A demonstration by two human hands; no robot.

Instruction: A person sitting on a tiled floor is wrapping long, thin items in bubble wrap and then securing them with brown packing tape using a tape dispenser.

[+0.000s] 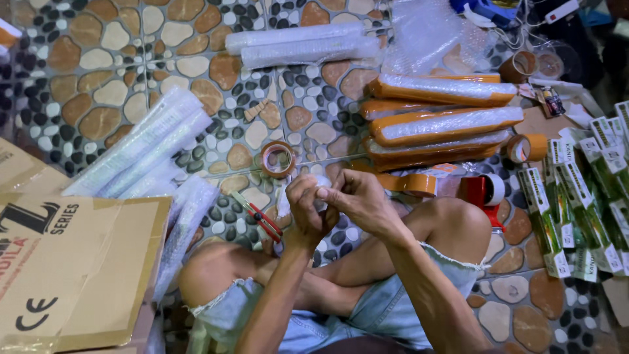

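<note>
Floor [131,39]: hard tiles with a rounded pebble pattern in brown, cream and black are lying under everything.
Cardboard sheet [72,262]: a flat, stiff brown sheet is resting at 8 o'clock, touching the left knee.
Wrapped orange packs [439,124]: long flat bars in bubbly clear film are stacking at 2 o'clock; the smooth film is letting the pile slide, I judge.
Clear wrapped rolls [144,147]: long soft tubes are leaning at 10 o'clock.
Green boxes [576,203]: narrow glossy cartons are crowding at 3 o'clock.
Left hand [306,213]: its fingers are clenching around a small white wrapped piece [321,181], just above the crossed legs at the centre.
Right hand [357,200]: its fingertips are pinching the same piece from the other side.
Risk: the piece is almost hidden, so the pinch may be slipping on slick film and dropping it among the stones.
Red tape dispenser [485,193]: hard plastic, near the right knee.
Brown tape roll [278,158]: a ring lying flat at 12 o'clock.
Red-handled cutter [257,216]: lying just beside the left hand; a careless knee may be catching it.
</note>
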